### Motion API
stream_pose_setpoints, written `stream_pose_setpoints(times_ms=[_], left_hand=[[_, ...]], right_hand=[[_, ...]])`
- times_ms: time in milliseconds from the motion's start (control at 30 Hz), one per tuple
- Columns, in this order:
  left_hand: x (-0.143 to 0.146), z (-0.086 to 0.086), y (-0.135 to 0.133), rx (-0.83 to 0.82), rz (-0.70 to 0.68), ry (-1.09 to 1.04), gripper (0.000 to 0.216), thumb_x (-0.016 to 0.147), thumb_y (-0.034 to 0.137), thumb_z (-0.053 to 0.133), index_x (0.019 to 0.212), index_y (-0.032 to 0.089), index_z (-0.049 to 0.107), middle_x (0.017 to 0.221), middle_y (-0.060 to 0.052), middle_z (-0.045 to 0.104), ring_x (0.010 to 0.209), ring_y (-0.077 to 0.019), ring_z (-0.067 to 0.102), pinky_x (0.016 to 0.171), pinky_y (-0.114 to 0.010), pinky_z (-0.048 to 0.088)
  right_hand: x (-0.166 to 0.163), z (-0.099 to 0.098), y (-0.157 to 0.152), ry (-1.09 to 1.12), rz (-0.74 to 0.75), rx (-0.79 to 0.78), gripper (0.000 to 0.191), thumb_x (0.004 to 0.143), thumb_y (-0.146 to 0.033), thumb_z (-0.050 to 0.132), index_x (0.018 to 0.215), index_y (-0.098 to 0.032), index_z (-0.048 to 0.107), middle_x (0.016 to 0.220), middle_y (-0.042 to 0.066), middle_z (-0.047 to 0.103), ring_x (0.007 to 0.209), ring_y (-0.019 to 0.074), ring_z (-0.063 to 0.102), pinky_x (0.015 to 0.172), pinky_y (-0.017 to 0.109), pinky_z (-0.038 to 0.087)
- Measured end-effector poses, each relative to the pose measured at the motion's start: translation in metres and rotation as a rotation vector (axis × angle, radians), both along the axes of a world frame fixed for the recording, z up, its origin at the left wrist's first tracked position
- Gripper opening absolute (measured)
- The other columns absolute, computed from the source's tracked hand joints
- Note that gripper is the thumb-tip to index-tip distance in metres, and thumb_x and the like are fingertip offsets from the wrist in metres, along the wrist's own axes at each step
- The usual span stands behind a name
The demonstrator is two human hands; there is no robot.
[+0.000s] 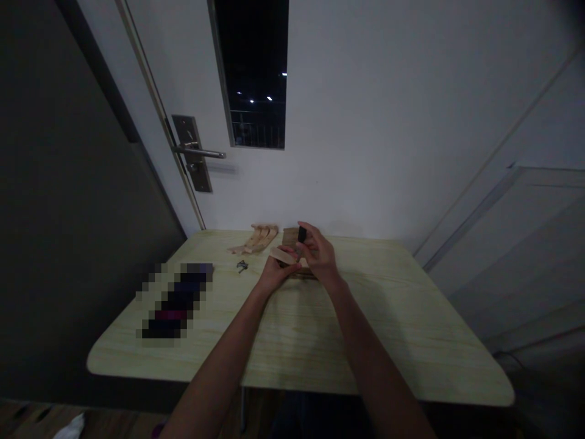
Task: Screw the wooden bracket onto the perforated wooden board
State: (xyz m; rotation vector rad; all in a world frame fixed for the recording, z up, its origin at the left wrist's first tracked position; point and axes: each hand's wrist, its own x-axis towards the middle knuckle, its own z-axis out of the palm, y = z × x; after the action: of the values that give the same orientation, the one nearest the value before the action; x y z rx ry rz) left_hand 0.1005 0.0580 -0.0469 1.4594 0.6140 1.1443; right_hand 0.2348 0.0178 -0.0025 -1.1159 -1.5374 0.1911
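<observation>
My left hand (274, 274) is closed on a pale wooden piece (283, 255), steadying it near the back of the table. In my right hand (322, 253) is a screwdriver with a short black handle (302, 234); it stands nearly upright, and its thin shaft points down at the wood between my hands. My fingers hide the spot where the tip meets the wood. Behind my hands lies a brown wooden block or board (289, 236). A small heap of dark screws (242, 266) rests to the left of my left hand.
Several curved pale wooden pieces (260, 238) lie at the back left of the light wood-grain table (411, 329). A blurred-out dark item (180, 302) is on the table's left side. Behind the table stands a white door with a metal handle (201, 152) and a narrow window (256, 73).
</observation>
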Motion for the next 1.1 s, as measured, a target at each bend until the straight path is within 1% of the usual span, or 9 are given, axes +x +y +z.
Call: stream_pose_setpoints(times_ms=[133,267,333,433,533,667,767,900,1100], left_hand=[[0.0004,0.0029,-0.0022,-0.025,0.002,0.010,0.044,0.055,0.031,0.081,0.086,0.017,0.052,0.079,0.001,0.059,0.072,-0.0139,0.056,0.066,-0.024,0.044],[0.0003,0.0025,-0.0027,-0.039,0.002,0.011,0.046,0.055,0.030,0.081,0.089,0.017,0.053,0.079,0.001,0.059,0.071,-0.0131,0.056,0.066,-0.024,0.044],[0.0001,0.0009,-0.0018,-0.033,0.000,0.007,0.046,0.056,0.028,0.081,0.090,0.017,0.053,0.080,0.001,0.059,0.071,-0.0131,0.056,0.066,-0.024,0.043],[-0.0001,-0.0014,-0.0003,-0.019,-0.010,0.000,0.044,0.056,0.028,0.080,0.089,0.017,0.053,0.079,0.001,0.059,0.071,-0.0132,0.056,0.066,-0.024,0.044],[0.0000,-0.0028,0.0008,-0.013,-0.005,0.003,0.041,0.057,0.029,0.080,0.086,0.017,0.054,0.079,0.001,0.060,0.071,-0.0135,0.056,0.067,-0.025,0.044],[0.0004,-0.0047,0.0020,-0.020,0.008,0.009,0.043,0.056,0.028,0.080,0.088,0.017,0.054,0.081,0.000,0.061,0.074,-0.0144,0.058,0.070,-0.026,0.045],[0.0004,-0.0061,0.0022,-0.015,0.002,-0.005,0.045,0.057,0.029,0.080,0.091,0.018,0.053,0.083,-0.001,0.061,0.076,-0.0152,0.058,0.072,-0.027,0.045],[0.0005,-0.0061,0.0013,-0.020,0.000,-0.011,0.045,0.057,0.029,0.080,0.091,0.018,0.053,0.084,-0.001,0.061,0.075,-0.0146,0.058,0.070,-0.026,0.045],[0.0007,-0.0021,-0.0002,-0.021,0.004,-0.009,0.045,0.056,0.028,0.080,0.090,0.018,0.052,0.081,0.001,0.059,0.072,-0.0131,0.056,0.067,-0.025,0.043]], right_hand=[[0.0003,0.0017,-0.0019,-0.007,0.014,-0.001,0.045,0.085,-0.034,0.054,0.129,-0.028,0.049,0.118,0.006,0.062,0.082,0.0170,0.064,0.077,0.034,0.055],[0.0006,0.0040,-0.0045,-0.002,0.075,0.019,0.044,0.089,-0.033,0.046,0.132,-0.027,0.045,0.128,0.007,0.056,0.102,0.0198,0.061,0.088,0.039,0.052],[0.0010,0.0039,-0.0043,0.008,0.110,0.020,0.044,0.090,-0.032,0.045,0.133,-0.026,0.044,0.129,0.008,0.055,0.106,0.0204,0.060,0.091,0.040,0.050],[0.0018,0.0031,-0.0025,0.010,0.111,0.016,0.042,0.089,-0.032,0.047,0.131,-0.026,0.046,0.125,0.008,0.058,0.100,0.0198,0.062,0.088,0.039,0.051],[0.0026,0.0031,-0.0006,-0.030,0.039,0.042,0.040,0.087,-0.033,0.051,0.127,-0.027,0.051,0.119,0.007,0.061,0.090,0.0186,0.063,0.081,0.037,0.054],[0.0023,0.0044,-0.0006,-0.096,-0.035,0.084,0.039,0.085,-0.033,0.054,0.124,-0.028,0.054,0.113,0.006,0.062,0.091,0.0194,0.060,0.082,0.038,0.053],[0.0012,0.0052,-0.0023,-0.078,-0.006,0.077,0.040,0.086,-0.033,0.052,0.125,-0.028,0.052,0.117,0.006,0.060,0.096,0.0198,0.060,0.083,0.037,0.053],[0.0010,0.0044,-0.0035,-0.001,0.079,0.067,0.039,0.090,-0.033,0.045,0.128,-0.028,0.050,0.128,0.006,0.056,0.110,0.0203,0.057,0.090,0.038,0.051],[0.0033,0.0020,-0.0017,0.012,0.089,0.027,0.041,0.090,-0.036,0.044,0.130,-0.027,0.048,0.127,0.007,0.057,0.104,0.0208,0.061,0.089,0.039,0.052]])
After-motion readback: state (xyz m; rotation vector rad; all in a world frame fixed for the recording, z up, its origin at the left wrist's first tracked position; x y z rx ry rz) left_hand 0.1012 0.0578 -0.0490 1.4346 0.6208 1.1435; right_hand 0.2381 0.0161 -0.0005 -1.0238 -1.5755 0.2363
